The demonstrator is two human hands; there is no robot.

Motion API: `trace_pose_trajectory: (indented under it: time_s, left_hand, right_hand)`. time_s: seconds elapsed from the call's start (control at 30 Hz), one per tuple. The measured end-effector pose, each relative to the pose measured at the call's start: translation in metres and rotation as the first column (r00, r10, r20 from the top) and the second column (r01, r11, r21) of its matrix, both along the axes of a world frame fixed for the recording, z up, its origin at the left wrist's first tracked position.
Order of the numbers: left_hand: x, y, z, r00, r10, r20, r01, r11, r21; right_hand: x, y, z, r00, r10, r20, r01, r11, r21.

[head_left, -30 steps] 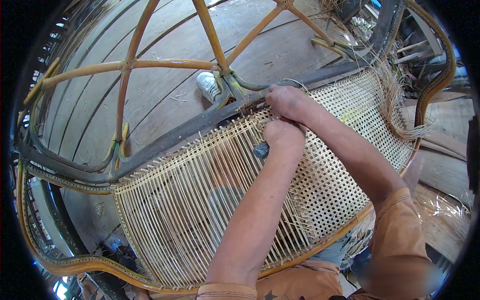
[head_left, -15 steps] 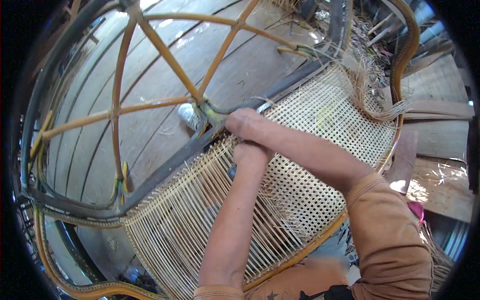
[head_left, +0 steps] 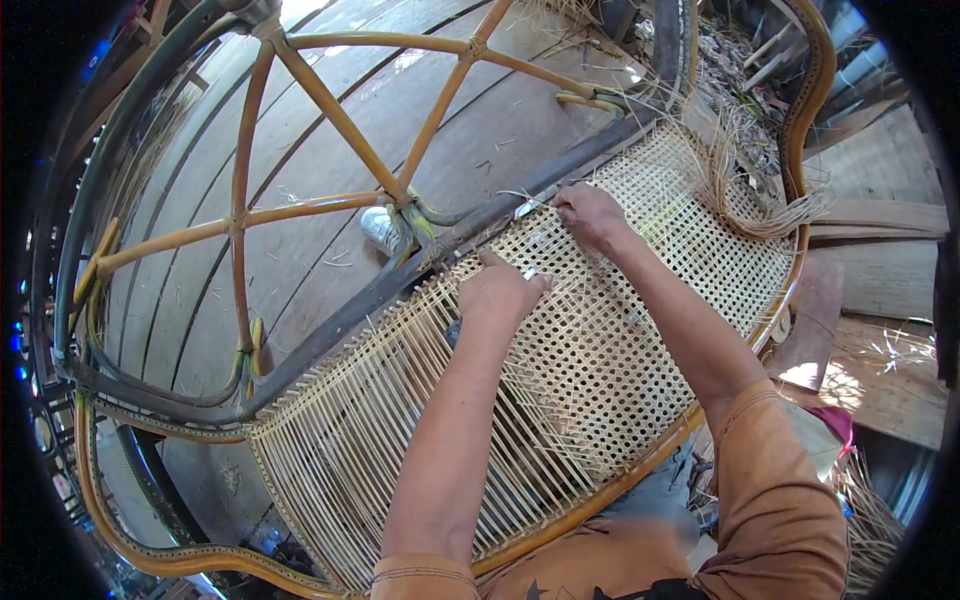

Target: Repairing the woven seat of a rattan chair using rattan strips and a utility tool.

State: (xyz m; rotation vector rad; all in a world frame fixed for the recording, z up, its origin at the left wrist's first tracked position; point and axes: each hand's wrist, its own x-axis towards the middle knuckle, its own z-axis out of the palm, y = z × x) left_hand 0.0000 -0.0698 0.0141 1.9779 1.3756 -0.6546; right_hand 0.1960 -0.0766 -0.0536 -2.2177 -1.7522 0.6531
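A half-woven cane seat (head_left: 610,350) stretches before me in a rattan frame. Its right part is close mesh with small holes; its left part has only parallel cane strands (head_left: 370,430) with gaps between. My left hand (head_left: 500,292) rests at the border of the two parts, near the dark rail (head_left: 330,348), its index finger toward the rail. A small pale, shiny piece shows by its thumb; I cannot make out its kind. Farther right, my right hand (head_left: 592,215) is closed at the mesh's far edge, fingers pinched on a thin cane strand (head_left: 522,195) beside the rail.
Orange-brown rattan poles (head_left: 330,105) cross beyond the rail, above a plank floor (head_left: 300,290). A white rounded object (head_left: 380,230) lies behind the pole joint. Loose cane ends (head_left: 735,190) hang over the seat's right side. Boards (head_left: 880,370) and pink cloth (head_left: 832,428) lie at right.
My hands were together with wrists crossed at the rail. Now they are apart: the right has moved right along the mesh's edge, while the left has come out from beneath it.
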Motion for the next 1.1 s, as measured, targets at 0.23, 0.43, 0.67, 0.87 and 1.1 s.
trace_pose_trajectory:
  time_s: [0.23, 0.43, 0.67, 0.87, 1.1]
  left_hand:
    - [0.000, 0.000, -0.002, 1.000, -0.012, 0.011, 0.012, 1.000, -0.017]
    - [0.000, -0.001, -0.002, 0.999, 0.024, 0.033, -0.024, 1.000, -0.018]
    - [-0.001, 0.000, -0.004, 0.999, 0.025, 0.036, -0.025, 1.000, -0.015]
    - [0.000, 0.002, 0.000, 1.000, -0.006, 0.021, 0.007, 0.999, -0.033]
    - [0.004, 0.002, -0.002, 1.000, -0.013, 0.017, 0.014, 0.998, -0.069]
  right_hand:
    - [-0.022, 0.014, -0.003, 0.996, -0.039, 0.076, 0.041, 0.998, -0.037]
    - [-0.021, 0.021, -0.004, 0.996, 0.023, 0.082, -0.024, 1.000, 0.013]
    - [-0.048, 0.021, -0.006, 0.997, 0.078, 0.023, -0.078, 0.997, 0.000]
    - [-0.059, 0.017, -0.008, 0.997, 0.032, 0.069, -0.034, 0.999, 0.022]
    - [-0.056, 0.001, -0.034, 0.997, 0.045, 0.064, -0.066, 0.922, 0.382]
